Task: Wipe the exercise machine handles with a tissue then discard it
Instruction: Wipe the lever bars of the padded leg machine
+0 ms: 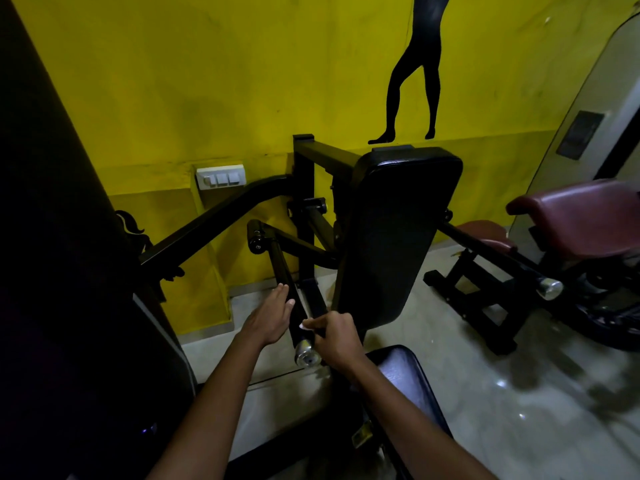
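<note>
Right hand: fingers curled, pinching a small white tissue against the black handle.
Left hand: fingers straight and together, resting along the handle's left side.
Handle: slants toward the camera, ending in a chrome end cap between the wrists.
Back pad: black, upright, just right of the handle.
Wall: yellow, with a white switch plate.

A single head-worn wide-angle view looks forward and steeply down from close above both forearms. The black padded machine backrest stands at twelve o'clock, the yellow painted wall behind it.
</note>
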A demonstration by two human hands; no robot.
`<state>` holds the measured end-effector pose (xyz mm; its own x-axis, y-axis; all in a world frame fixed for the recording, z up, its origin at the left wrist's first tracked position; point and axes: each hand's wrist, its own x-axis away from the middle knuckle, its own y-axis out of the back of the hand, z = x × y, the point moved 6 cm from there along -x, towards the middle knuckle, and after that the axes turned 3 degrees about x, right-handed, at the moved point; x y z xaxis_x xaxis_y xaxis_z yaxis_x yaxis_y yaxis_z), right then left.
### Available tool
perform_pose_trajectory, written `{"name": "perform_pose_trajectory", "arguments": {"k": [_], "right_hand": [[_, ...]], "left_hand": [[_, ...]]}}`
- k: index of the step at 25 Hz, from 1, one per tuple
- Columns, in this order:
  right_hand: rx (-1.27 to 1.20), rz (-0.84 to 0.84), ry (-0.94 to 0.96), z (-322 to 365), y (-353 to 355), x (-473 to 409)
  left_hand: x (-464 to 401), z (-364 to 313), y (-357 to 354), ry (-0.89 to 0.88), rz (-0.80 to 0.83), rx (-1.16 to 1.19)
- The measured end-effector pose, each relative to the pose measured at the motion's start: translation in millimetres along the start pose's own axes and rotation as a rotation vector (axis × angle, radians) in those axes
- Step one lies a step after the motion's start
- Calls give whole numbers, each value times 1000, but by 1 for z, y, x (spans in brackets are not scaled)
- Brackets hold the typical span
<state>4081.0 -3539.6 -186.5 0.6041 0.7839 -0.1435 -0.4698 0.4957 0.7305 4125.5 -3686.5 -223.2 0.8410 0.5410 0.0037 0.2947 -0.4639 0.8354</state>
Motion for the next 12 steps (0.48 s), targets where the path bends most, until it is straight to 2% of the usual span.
{"name": "perform_pose_trajectory", "arguments": {"k": [6,12], "right_hand": [[-13,54,31,1,12,12],[-38,-25,57,6,16,-13]], "left_hand": [[-1,2,1,-20,4,-34],[-20,16,15,-67,34,-75]]}}
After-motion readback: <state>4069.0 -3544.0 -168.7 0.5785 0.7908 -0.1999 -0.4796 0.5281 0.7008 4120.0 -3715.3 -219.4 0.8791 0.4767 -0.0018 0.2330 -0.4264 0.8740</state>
